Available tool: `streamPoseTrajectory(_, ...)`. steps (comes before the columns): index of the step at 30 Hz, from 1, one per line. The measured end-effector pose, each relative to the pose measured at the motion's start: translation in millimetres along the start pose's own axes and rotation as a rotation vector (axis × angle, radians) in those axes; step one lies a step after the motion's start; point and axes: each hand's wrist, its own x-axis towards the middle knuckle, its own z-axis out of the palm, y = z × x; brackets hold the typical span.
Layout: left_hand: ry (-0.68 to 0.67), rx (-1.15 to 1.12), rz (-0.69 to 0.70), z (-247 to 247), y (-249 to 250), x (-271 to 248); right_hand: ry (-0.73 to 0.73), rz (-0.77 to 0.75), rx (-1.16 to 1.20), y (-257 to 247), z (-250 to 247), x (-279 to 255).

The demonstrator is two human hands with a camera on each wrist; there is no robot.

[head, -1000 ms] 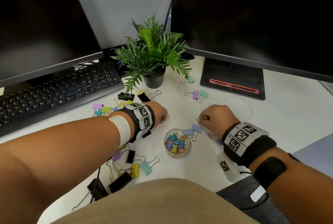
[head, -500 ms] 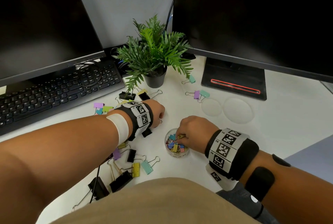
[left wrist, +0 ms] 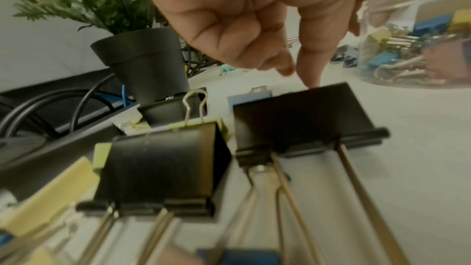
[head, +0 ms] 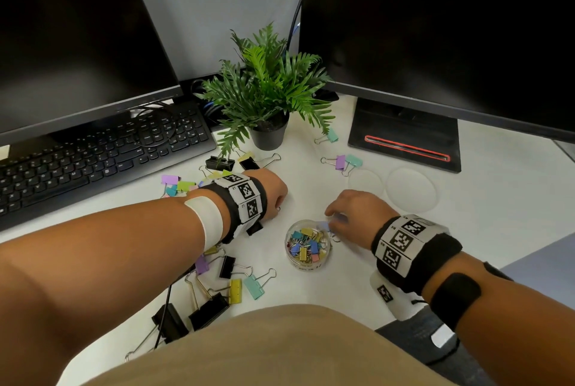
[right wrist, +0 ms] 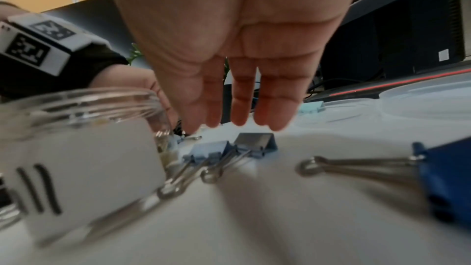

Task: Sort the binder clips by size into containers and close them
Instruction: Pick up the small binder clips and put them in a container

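Observation:
A clear round container (head: pixel 306 263) holding several small coloured clips stands open between my hands. My right hand (head: pixel 334 219) sits just right of it, fingers straight and pointing down at two small light-blue clips (right wrist: pixel 211 149) on the desk, holding nothing. My left hand (head: pixel 273 196) rests on the desk left of the container with fingers loosely curled and a fingertip on the desk behind a large black clip (left wrist: pixel 303 116). Nothing shows in its grip. A small blue clip (left wrist: pixel 251 96) lies by its fingertips.
Two clear lids (head: pixel 365 182) lie right of the plant pot (head: pixel 267 133). Large black clips (head: pixel 208 311), a yellow one (head: pixel 235 290) and a mint one (head: pixel 253 286) lie near the front edge. A keyboard (head: pixel 93 161) and a monitor stand (head: pixel 404 137) flank the desk.
My right hand carried a small clip leftward to the container, let it go there, and has come back right to the light-blue clips. The left hand has stayed put.

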Motion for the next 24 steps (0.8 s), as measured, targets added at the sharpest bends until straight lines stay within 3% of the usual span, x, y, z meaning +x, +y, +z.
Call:
streamPoseTrajectory(4, -0.042, 0.105, -0.005, -0.9, 5.7, -1.3, -0.084, -0.005, -0.116, 0.6, 11.0, -1.2)
streamPoseTrajectory(8, -0.065, 0.132, -0.015, 0.6, 7.8, -0.6, -0.080, -0.012, -0.235, -1.7, 21.1, 2.8)
streamPoseTrajectory(16, -0.095, 0.113, 0.010, 3.6, 12.9, -8.9, -0.038, 0.001, -0.208, 0.9, 25.1, 5.9)
streamPoseTrajectory(19, -0.034, -0.005, -0.006, 0.5, 8.7, -17.6, -0.017, 0.004, -0.204, 1.5, 28.0, 4.6)
streamPoseTrajectory(24, 0.212, -0.300, 0.084, -15.2, 9.0, -40.4, 0.041, 0.009, -0.206, 0.9, 35.9, -0.3)
